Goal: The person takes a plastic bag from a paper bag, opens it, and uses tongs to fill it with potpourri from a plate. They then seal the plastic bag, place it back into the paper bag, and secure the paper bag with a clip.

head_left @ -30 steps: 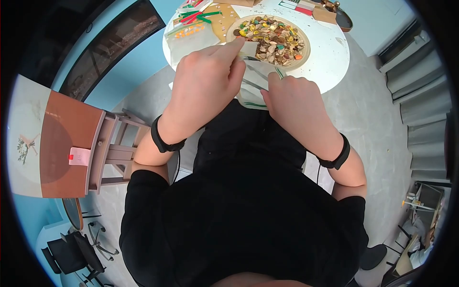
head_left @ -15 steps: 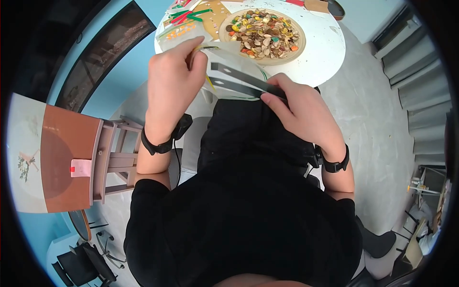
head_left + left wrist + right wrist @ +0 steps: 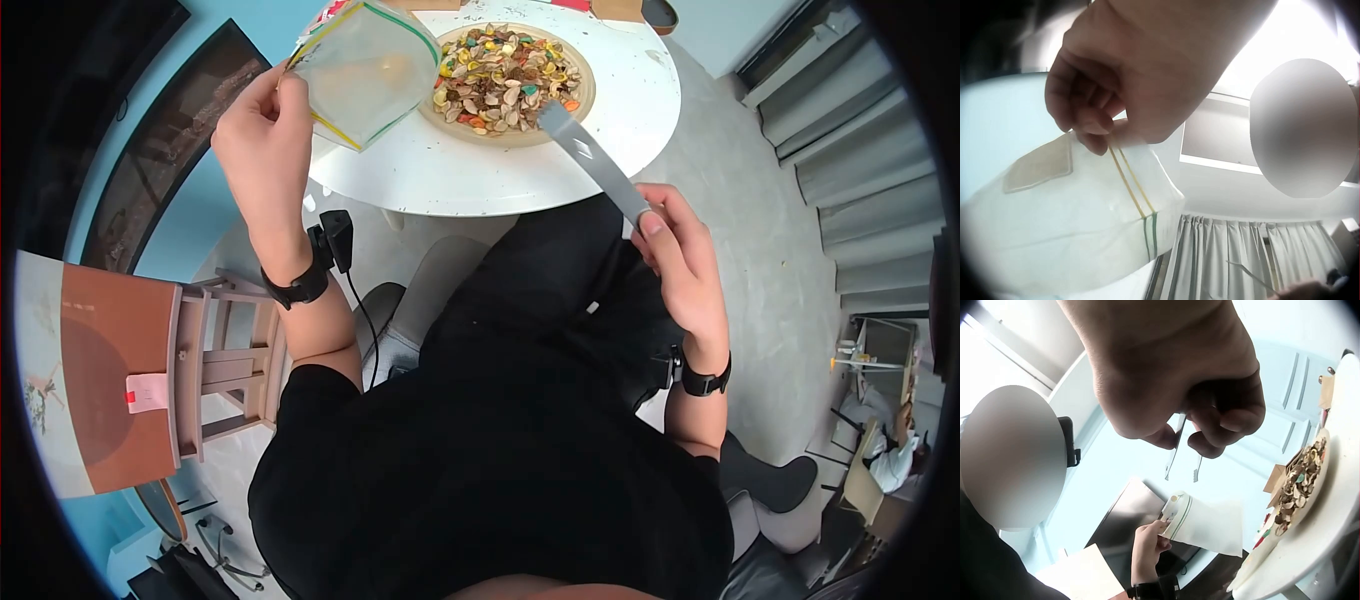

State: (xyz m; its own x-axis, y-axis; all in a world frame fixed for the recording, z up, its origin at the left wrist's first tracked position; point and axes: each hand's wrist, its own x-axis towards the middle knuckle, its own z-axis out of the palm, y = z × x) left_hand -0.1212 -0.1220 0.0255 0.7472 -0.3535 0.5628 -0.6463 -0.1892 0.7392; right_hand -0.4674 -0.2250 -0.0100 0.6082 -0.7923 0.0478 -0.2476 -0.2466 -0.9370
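Zip bag and metal tongs held in separate hands

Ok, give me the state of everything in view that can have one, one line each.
Left hand: pinching the zip bag by its edge
Zip bag: raised, mouth open; contents unclear
Right hand: gripping the tongs
Tongs: tips parted, nothing visible between them
Plate: on the table, heaped with mixed pieces
Curtains: hanging in folds
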